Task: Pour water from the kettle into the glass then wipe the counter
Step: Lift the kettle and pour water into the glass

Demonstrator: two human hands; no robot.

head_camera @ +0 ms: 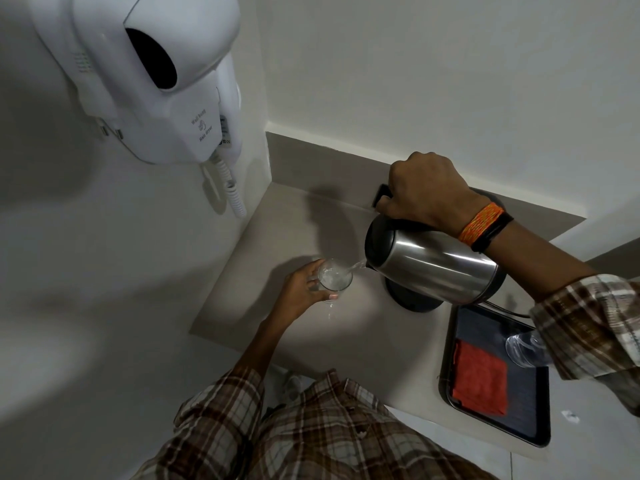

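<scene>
Two hands in view. Right hand (420,190) clamped round black handle of 1 steel kettle (436,263), held tilted above its black base (410,299), spout aimed left and down. Thin stream of water (353,266) ran from spout into 1 glass (334,277). Left hand (304,289) wrapped round that glass from the left, fingers closed on its side; glass partly full, low over the tabletop (311,230) near the corner — resting or lifted, couldn't tell. Orange and black thread bands (483,225) on right wrist. Plaid sleeves on both arms.

To the right, 1 dark tray (526,410) sat on tabletop w/ 1 red cloth (479,379) folded flat on its left part and 1 second clear glass (523,346) at its right edge, partly hidden by right sleeve. Cord ran from base toward tray's back edge. On left wall, 1 white wall-mounted hair dryer (152,74) w/ coiled cord hanging down.
</scene>
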